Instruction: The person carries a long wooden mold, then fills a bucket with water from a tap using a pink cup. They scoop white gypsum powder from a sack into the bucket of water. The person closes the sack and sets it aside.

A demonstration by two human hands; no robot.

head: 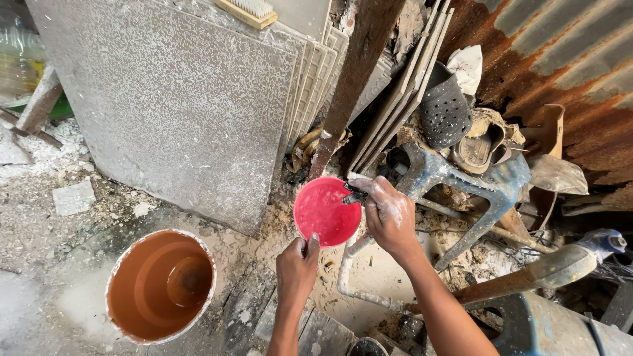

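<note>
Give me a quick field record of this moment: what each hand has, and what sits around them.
left hand: left hand grips the near rim of a round red plastic bowl
right hand: right hand holds a small dark tool at the bowl's right rim
left of bowl: orange plastic bucket on the floor
behind: large grey speckled tile leaning upright
right: overturned blue plastic stool

A big orange bucket [161,285] stands on the dusty floor [39,224]. Grey tiles [178,105] lean against a rusty metal wall [560,59]. A blue plastic stool [461,181] lies tipped over, with old shoes [455,112] on it.
</note>
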